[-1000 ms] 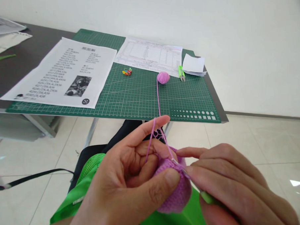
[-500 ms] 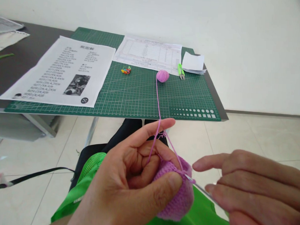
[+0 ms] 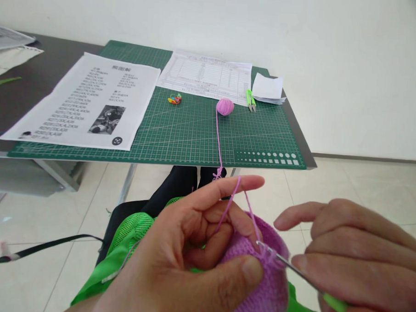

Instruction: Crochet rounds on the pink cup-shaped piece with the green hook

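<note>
My left hand [image 3: 204,234] pinches a pink crocheted piece [image 3: 262,287] between thumb and fingers; the piece is cup-shaped with an open top. Pink yarn [image 3: 250,204] loops over the raised left index finger and runs down to the piece's edge. My right hand [image 3: 365,259] grips a crochet hook [image 3: 299,272] with a metal shaft and a green handle, partly hidden by the fingers. The hook's tip passes through the edge of the piece, close to the yarn. A pink yarn ball [image 3: 225,107] lies on the green cutting mat [image 3: 181,132], its strand trailing over the table edge.
A printed pattern sheet [image 3: 93,100] lies on the left of the mat. Colourful stitch markers [image 3: 174,99], a printed form [image 3: 208,75], green thread snips [image 3: 251,101] and a stack of white paper [image 3: 268,87] lie farther back. Green fabric [image 3: 102,275] covers my lap.
Both hands and the crocheted piece have shifted, the left moving right and slightly down. More of the hook shows now, including its green handle. Tangled yarn is visible at the table edge.
</note>
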Demonstrator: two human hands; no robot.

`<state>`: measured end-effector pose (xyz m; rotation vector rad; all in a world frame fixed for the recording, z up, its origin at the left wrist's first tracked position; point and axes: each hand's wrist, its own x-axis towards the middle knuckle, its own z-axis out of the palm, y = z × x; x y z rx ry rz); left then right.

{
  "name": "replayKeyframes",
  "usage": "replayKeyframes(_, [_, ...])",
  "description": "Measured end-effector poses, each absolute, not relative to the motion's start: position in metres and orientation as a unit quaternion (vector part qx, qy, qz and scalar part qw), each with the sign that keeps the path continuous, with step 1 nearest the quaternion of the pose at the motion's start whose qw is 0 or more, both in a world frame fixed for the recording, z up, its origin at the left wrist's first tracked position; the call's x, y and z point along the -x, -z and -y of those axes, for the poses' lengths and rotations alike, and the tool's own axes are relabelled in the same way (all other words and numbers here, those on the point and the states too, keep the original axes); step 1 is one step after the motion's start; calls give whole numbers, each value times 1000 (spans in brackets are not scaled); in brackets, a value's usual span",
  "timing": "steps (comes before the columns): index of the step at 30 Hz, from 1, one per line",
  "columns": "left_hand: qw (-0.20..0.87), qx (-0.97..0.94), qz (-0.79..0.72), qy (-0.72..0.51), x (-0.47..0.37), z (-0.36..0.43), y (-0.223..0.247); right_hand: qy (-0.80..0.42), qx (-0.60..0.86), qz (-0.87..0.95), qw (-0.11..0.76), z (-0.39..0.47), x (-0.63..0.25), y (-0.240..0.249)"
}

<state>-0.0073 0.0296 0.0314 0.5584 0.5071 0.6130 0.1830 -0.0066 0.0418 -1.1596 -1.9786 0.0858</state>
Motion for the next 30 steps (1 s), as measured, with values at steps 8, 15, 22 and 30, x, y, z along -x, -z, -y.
replayKeyframes(8, [913,-234,-202,-266,12,-31,-29,-103,450,780,424,-15,-170,-68])
replayKeyframes(15, [861,-230,-303,-336,2,-25,-35,-33,439,814,379,-12,-167,-55])
replayKeyframes(22, [771,-297,-426,-368,-4,-20,-40,-16,435,796,421,-12,-163,-37])
replayKeyframes(30, [650,-346,-493,-463,-22,-6,-30,39,430,790,434,-10,-163,-18])
